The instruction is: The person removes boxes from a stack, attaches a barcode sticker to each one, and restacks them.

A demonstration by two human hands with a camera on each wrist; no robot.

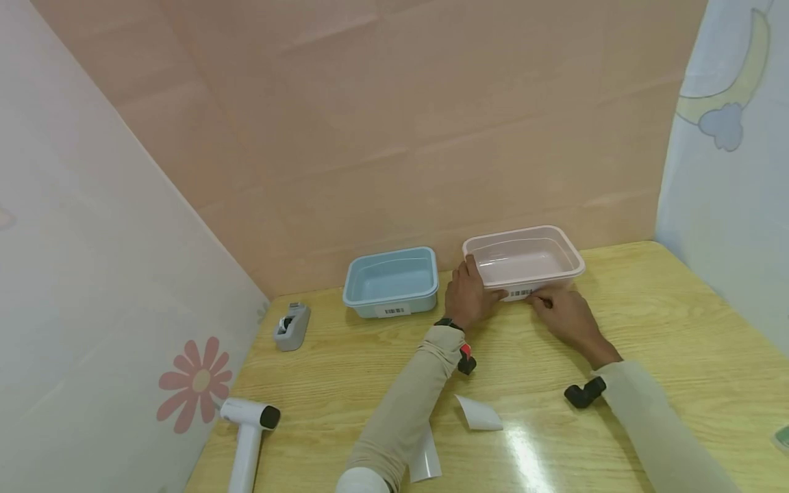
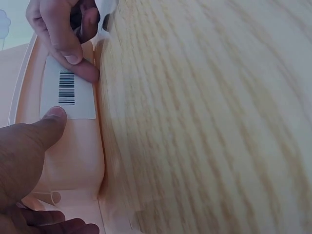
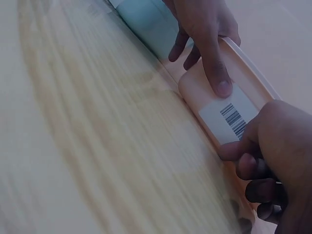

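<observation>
The pink tub point(image 1: 524, 263) stands at the back edge of the tabletop point(image 1: 678, 329), close to the wall, with the blue tub point(image 1: 391, 281) just beside it on the left; open wood lies in front. The left hand point(image 1: 467, 296) lies against the pink tub's near left corner, thumb straight and pressing the left end of a barcode label point(image 1: 520, 293) on the front wall. The right hand point(image 1: 564, 311) has curled fingers pinching the label's right end. Only the wrist views show the thumb tips on the label point(image 2: 67, 95). The head view alone shows a tape dispenser point(image 1: 292, 326), a white handheld device point(image 1: 246, 438) and two loose white sheets point(image 1: 477, 413).
</observation>
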